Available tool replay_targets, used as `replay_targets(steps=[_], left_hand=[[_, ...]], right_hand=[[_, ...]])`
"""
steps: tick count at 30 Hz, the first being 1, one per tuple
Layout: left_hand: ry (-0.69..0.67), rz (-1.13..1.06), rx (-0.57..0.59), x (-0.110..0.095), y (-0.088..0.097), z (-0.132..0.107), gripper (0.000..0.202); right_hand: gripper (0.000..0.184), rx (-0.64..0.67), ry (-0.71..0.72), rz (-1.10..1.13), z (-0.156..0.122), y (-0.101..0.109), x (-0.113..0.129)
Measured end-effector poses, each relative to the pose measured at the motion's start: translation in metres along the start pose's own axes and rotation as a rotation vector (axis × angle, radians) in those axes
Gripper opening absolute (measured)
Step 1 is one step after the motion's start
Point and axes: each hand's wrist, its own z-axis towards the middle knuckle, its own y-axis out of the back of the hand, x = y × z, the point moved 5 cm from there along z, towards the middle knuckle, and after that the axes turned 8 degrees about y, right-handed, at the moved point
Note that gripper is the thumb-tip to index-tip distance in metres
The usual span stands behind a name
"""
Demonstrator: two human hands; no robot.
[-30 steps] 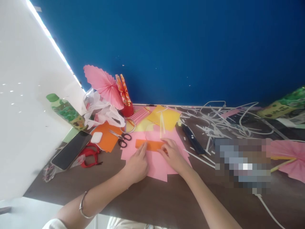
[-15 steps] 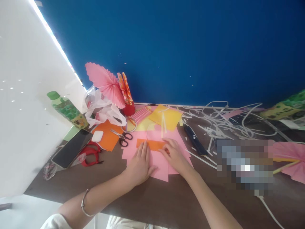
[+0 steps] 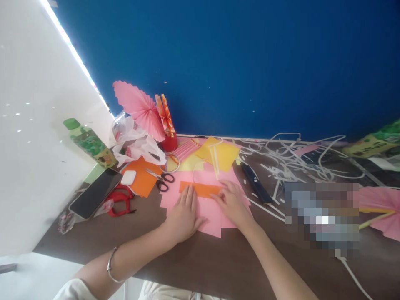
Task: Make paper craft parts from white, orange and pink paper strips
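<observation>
A narrow folded orange paper strip (image 3: pixel 200 189) lies on a stack of pink paper sheets (image 3: pixel 212 216) on the dark brown table (image 3: pixel 193 262). My left hand (image 3: pixel 184 214) lies flat with its fingers stretched out, fingertips pressing the strip's left part. My right hand (image 3: pixel 231 202) rests on the strip's right end, fingers pressed down on it and slightly curled. A metal bangle circles my left wrist.
Small black scissors (image 3: pixel 161 180), orange paper (image 3: pixel 142 179), a white earbud case (image 3: pixel 128 178), a phone (image 3: pixel 95 193), red scissors (image 3: pixel 120 202) and a green-capped bottle (image 3: pixel 90 143) lie left. Pink paper fan (image 3: pixel 139 108) and yellow sheets (image 3: pixel 220 154) stand behind. A black knife (image 3: pixel 256 183) and white paper strips (image 3: pixel 290 158) lie right.
My left hand has flattened and slid a little down along the strip. My right hand has shifted slightly right along the strip's end. The view has drifted a little.
</observation>
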Motion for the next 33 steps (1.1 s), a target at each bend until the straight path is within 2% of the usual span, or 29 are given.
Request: replay_targets(steps=[8,16,21,23,26,29,30,33], left_hand=[[0.058,-0.003,-0.015,0.001,0.001,-0.003,0.075],[0.097,-0.031,-0.018,0.004,0.0,-0.004,0.076],[0.081,-0.057,0.011,0.006,0.001,-0.004,0.075],[0.084,-0.061,0.008,0.006,0.001,-0.004,0.075],[0.086,-0.062,-0.001,0.007,0.0,-0.005,0.073],[0.034,-0.076,0.003,0.004,-0.001,-0.005,0.07],[0.018,-0.086,0.004,0.004,-0.001,-0.005,0.068],[0.013,-0.121,-0.002,0.004,0.0,-0.006,0.066]], right_hand=[[0.035,-0.039,-0.033,-0.07,-0.003,-0.001,-0.006],[0.029,-0.048,-0.073,-0.163,-0.007,-0.004,-0.022],[0.028,-0.019,-0.091,-0.189,-0.008,0.007,-0.028],[0.027,-0.086,-0.058,-0.228,-0.009,0.016,-0.018],[0.03,-0.165,0.086,-0.26,-0.013,0.018,0.017],[0.043,0.015,0.243,-0.239,-0.018,-0.006,0.055],[0.048,0.078,0.257,-0.24,-0.02,-0.014,0.063],[0.055,0.192,0.245,-0.251,-0.024,-0.03,0.072]])
